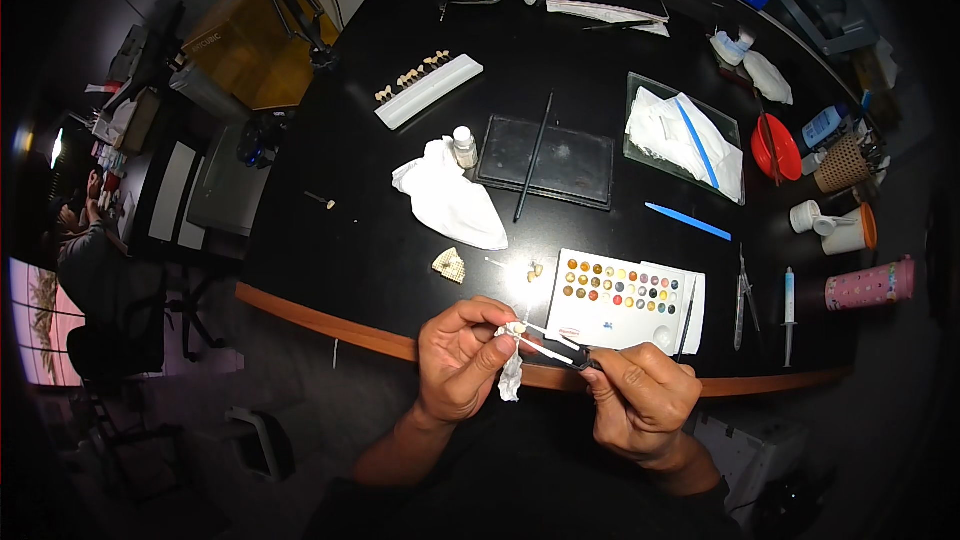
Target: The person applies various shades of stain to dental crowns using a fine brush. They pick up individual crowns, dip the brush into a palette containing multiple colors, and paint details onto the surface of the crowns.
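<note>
My left hand (460,365) is pinched on a small whitish piece (516,328), perhaps a tooth crown; its exact form is too small to tell. A crumpled white tissue (510,380) hangs below those fingertips. In my right hand (645,400) are tweezers (582,358) with a dark middle and two long white arms. Their tips reach the piece at my left fingertips. Just beyond the hands lie small tooth-coloured pieces (535,271) and a beige perforated block (449,265). A white palette (600,322) with rows of coloured wells sits beyond my right hand.
Farther off are a crumpled white cloth (455,205), a small bottle (464,147), a dark slab (570,165) with a thin brush across it, and a white tray (440,92) of tooth-shaped tabs. To the right stand a red bowl (790,148), a syringe (790,300) and a pink tumbler (868,283).
</note>
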`<state>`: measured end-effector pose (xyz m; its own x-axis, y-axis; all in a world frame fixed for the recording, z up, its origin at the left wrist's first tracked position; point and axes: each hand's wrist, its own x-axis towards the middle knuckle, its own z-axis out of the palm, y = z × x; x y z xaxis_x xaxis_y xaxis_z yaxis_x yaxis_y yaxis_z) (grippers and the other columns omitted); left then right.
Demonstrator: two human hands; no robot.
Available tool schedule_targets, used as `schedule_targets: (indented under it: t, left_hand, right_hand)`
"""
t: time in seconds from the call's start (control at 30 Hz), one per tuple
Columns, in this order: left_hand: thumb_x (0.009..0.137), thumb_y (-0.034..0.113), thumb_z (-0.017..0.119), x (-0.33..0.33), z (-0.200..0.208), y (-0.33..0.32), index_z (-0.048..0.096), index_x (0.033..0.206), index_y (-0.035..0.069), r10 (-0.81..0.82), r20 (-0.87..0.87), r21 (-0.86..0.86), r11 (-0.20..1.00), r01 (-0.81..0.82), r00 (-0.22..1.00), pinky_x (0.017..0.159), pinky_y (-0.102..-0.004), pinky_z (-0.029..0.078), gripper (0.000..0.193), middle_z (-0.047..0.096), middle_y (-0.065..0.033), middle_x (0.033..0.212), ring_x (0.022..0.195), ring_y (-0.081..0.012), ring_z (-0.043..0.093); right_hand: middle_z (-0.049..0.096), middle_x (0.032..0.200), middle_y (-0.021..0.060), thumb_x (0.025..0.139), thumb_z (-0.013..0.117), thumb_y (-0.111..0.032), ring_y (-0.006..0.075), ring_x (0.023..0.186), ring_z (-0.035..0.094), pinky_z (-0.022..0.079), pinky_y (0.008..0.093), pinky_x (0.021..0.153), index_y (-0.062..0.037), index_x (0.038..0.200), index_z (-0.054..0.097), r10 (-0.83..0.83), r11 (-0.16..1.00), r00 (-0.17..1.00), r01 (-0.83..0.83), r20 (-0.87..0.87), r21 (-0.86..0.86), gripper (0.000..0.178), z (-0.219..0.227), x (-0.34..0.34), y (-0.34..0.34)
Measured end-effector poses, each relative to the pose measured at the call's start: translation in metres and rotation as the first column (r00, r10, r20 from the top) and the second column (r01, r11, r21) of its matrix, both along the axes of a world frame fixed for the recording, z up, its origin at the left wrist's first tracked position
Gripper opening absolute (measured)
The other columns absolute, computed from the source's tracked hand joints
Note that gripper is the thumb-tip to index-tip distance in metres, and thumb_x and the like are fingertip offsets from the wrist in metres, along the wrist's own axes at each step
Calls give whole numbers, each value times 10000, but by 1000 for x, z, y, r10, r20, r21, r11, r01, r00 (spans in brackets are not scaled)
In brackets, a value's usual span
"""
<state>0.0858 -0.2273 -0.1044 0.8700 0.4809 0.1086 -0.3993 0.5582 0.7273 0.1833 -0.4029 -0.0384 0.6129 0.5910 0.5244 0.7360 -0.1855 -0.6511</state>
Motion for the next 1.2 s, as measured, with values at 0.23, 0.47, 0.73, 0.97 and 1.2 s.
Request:
schedule_targets:
  t: [0.23, 0.47, 0.73, 0.97, 1.2]
  left_hand:
    - [968, -92, 633, 1, -4, 2, 609, 1155, -82, -28, 83, -35, 999, 31, 996, 918, -374, 618, 188, 642, -167, 1093, 979, -230, 719]
    - [968, -83, 639, 1, 1, 0, 608, 1135, -84, -22, 71, -59, 998, 26, 997, 913, -370, 624, 170, 641, -167, 1091, 977, -229, 720]
    - [969, -81, 639, 2, 1, 2, 608, 1133, -84, -21, 82, -37, 999, 24, 996, 910, -367, 624, 166, 641, -166, 1081, 969, -236, 725]
    - [970, -80, 638, 2, 2, 2, 608, 1129, -83, -16, 78, -29, 999, 18, 997, 911, -373, 625, 162, 639, -166, 1080, 964, -228, 720]
    - [970, -69, 644, 1, 1, 2, 608, 1133, -82, -20, 70, -32, 999, 22, 997, 914, -376, 625, 167, 639, -164, 1077, 963, -230, 721]
  right_hand:
    - [639, 687, 43, 784, 848, -11, 114, 496, 605, 443, 264, 418, 17, 953, 787, 5, 1000, 1000, -5, 15, 6, 182, 0, 1, 1]
    - [642, 691, 43, 779, 848, -4, 110, 498, 605, 445, 262, 418, 21, 958, 785, 11, 1000, 1000, -12, 16, 18, 192, 0, 1, 1]
    - [636, 686, 43, 777, 845, -4, 110, 499, 604, 445, 260, 420, 19, 960, 786, 9, 1000, 1000, -10, 12, 11, 194, 0, 1, 0]
    - [633, 685, 46, 783, 846, -14, 114, 493, 599, 438, 262, 419, 20, 966, 788, 10, 1000, 1000, -11, 13, 15, 194, 0, 1, 0]
    - [631, 684, 52, 789, 846, -19, 119, 494, 598, 433, 263, 421, 26, 967, 786, 13, 1000, 1000, -13, -7, -7, 193, 1, 1, 0]
